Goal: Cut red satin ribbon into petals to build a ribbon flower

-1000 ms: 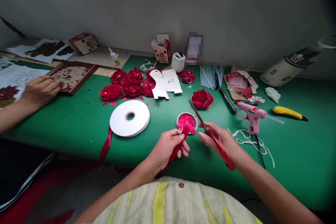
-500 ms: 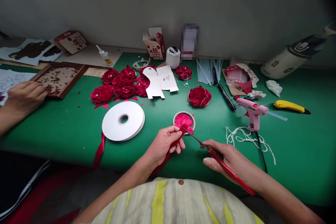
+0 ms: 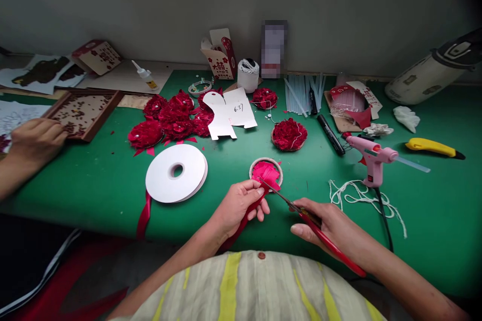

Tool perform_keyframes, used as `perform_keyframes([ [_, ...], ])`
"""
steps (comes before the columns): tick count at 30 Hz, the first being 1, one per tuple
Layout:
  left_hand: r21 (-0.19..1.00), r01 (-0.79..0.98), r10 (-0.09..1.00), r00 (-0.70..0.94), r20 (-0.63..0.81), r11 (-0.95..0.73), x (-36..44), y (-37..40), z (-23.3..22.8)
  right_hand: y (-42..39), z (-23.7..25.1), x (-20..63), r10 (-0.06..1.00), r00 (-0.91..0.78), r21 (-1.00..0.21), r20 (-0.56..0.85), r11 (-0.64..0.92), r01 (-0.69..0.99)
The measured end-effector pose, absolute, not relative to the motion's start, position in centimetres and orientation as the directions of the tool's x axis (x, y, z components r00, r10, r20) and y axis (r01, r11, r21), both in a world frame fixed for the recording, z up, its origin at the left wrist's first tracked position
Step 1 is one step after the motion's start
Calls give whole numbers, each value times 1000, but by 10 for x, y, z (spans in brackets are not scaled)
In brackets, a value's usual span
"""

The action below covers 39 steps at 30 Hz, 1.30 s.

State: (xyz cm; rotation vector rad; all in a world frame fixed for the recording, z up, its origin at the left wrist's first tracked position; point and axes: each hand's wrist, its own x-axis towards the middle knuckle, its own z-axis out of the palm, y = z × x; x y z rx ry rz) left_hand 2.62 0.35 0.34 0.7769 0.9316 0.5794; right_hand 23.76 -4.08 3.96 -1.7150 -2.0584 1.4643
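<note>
- Left hand point(image 3: 241, 205) pinches the ribbon point(image 3: 259, 195) end at the counter point(image 3: 94, 180) edge, fingers closed on it.
- Right hand point(image 3: 324, 225) grips scissors point(image 3: 301, 208), blades nearly shut at the ribbon tip.
- Cut pieces fill the ring point(image 3: 266, 170); several flowers point(image 3: 169, 118) lie finished; the spool point(image 3: 176, 172) looks well stocked.

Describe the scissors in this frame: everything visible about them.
The scissors have long red handles and thin metal blades. The right hand grips them mid-length; the handles trail back along the wrist toward the person. The blades lie low over the green table, angled up and left, nearly closed, their tips meeting the end of the red ribbon that the left hand pinches, just below a small round dish of pink-red ribbon pieces. Whether the blades are cutting through cannot be told.
</note>
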Motion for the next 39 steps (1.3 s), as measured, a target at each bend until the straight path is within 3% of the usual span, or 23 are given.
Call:
perform_keyframes([
  [20,760,-85,710,434,-554,645,22,7,8,-27,28,241,848,-317,-667,-425,-56,743],
  [25,764,-89,719,422,-552,639,14,2,14,-23,39,246,902,-260,-770,-345,-114,628],
  [30,808,-85,693,572,-439,582,25,-5,22,-21,48,224,959,-165,-905,-230,-148,399],
  [36,829,-100,672,642,-368,550,32,-13,28,-16,36,193,965,-175,-967,-193,-158,197],
  [39,817,-83,668,625,-403,571,27,-18,25,-14,30,191,982,-124,-974,-140,-114,197],
])
